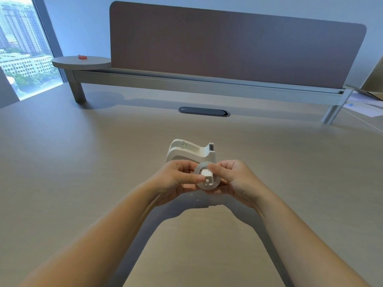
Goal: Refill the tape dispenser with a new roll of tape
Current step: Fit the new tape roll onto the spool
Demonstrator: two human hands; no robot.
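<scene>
A white tape dispenser (187,151) stands upright on the desk, its roll cradle bare and its cutter end at the right. Just in front of it, above the desk, both hands hold a pale roll of tape (211,184) with a white plastic spindle (207,176) sitting in its core. My left hand (176,179) grips the roll's left side, thumb and forefinger reaching the spindle. My right hand (234,178) holds the right side, its thumb pressing on top of the spindle. The back of the roll is hidden by my fingers.
A grey-brown partition screen (228,46) on a metal rail closes the desk's far edge. A dark oval cable grommet (204,111) lies behind the dispenser. A round side shelf (68,62) with a small red object (82,57) sits far left; papers (364,104) lie far right.
</scene>
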